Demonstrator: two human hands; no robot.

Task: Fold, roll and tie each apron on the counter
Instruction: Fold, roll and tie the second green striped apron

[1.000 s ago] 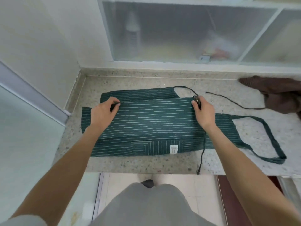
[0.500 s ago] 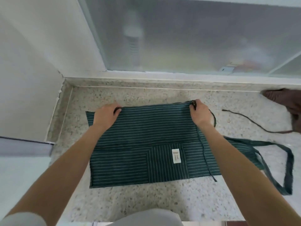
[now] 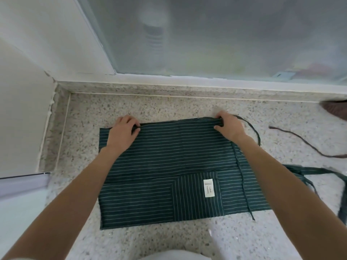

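A dark green striped apron lies flat on the speckled counter, folded into a rectangle with a white label near its front right. My left hand pinches the far left corner of the folded edge. My right hand pinches the far right corner, where a thin green tie loops out and trails down across the cloth. The apron's neck strap lies off to the right.
A brown apron sits at the far right edge, its brown tie snaking over the counter. Frosted glass panels rise behind the counter. A wall and a ledge close the left side.
Both hands carried the apron's folded edge away from me toward the back of the counter, covering the lower layer. The camera moved closer and lower over the counter.
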